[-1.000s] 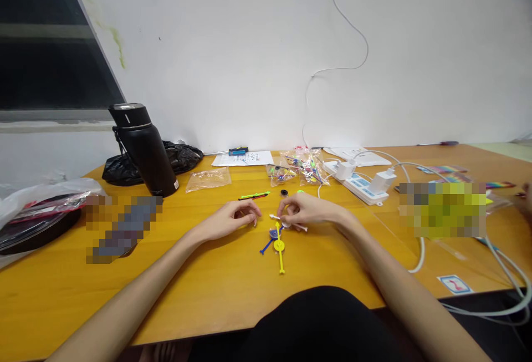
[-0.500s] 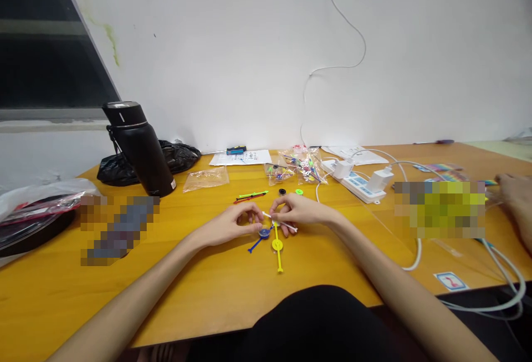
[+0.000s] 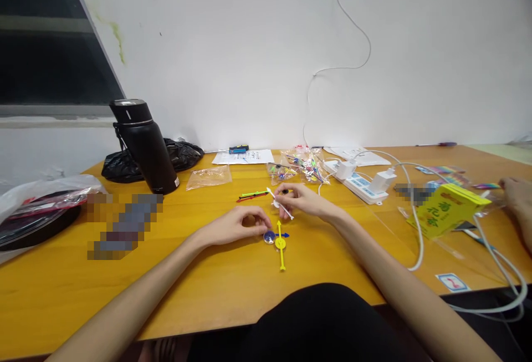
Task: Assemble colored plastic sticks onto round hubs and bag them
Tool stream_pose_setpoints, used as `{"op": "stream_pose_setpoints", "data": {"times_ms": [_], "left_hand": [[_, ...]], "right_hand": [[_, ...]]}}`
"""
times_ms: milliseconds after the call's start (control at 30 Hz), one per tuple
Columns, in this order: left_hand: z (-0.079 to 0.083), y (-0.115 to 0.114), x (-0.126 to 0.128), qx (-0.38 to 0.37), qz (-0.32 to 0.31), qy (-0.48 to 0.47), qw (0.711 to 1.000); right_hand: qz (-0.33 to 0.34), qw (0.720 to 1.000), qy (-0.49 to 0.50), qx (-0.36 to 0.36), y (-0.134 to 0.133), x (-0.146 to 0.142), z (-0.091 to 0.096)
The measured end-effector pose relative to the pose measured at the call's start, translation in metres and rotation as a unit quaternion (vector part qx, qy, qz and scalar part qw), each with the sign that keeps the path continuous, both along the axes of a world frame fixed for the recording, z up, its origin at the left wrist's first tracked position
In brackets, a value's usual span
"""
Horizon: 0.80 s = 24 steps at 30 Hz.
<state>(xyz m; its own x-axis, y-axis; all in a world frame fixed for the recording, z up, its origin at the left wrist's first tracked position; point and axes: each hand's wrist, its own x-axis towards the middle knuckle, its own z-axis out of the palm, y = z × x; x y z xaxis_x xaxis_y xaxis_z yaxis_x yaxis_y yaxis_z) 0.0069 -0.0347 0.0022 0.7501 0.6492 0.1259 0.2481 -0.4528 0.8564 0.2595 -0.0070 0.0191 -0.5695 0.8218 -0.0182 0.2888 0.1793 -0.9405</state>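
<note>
My right hand (image 3: 305,201) pinches a white arrow-shaped spinner pointer (image 3: 285,209), which slants down to the right above the table. A pale round part shows beside the pointer, partly behind the fingers. My left hand (image 3: 239,225) is curled, its thumb and fingertips together at the edge of a blue arrow spinner (image 3: 270,238) with a round disc. The blue arrow points right, partly hidden by the disc and hand. Touching or overlapping it is a yellow arrow spinner (image 3: 281,244), lying on the table and pointing away from me.
Green, red and black pointers (image 3: 252,196) lie beyond my hands, near a black disc (image 3: 285,191). Farther back are plastic bags of parts (image 3: 305,163) and a power strip (image 3: 361,187). A black bottle (image 3: 145,148) stands left; a yellow box (image 3: 449,210) and another person's hand (image 3: 515,198) are right.
My right hand has raised the white pointer away from the blue spinner, and the pointer is steeper. The blue arrow has turned to point right. The yellow box at right now shows clearly.
</note>
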Motion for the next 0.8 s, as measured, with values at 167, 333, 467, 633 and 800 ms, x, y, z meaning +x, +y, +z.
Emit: {"op": "stream_pose_setpoints", "data": {"times_ms": [167,333,467,633,800], "left_hand": [[-0.006,0.012,-0.003,-0.041,0.099,-0.148,0.983],[-0.006,0.022,-0.005,-0.114,0.128,-0.268,0.948],[-0.008,0.025,-0.006,-0.132,0.135,-0.295,0.937],[-0.006,0.025,-0.009,-0.123,0.126,-0.285,0.942],[-0.002,0.022,-0.013,-0.074,0.080,-0.242,0.964]], "right_hand": [[-0.006,0.989,0.149,-0.020,-0.001,-0.026,0.009],[0.019,0.974,0.214,-0.076,0.007,-0.065,0.007],[0.021,0.962,0.251,-0.103,0.011,-0.075,-0.005],[0.042,0.938,0.301,-0.165,0.005,-0.071,-0.014],[0.076,0.929,0.307,-0.194,-0.003,-0.074,-0.009]]}}
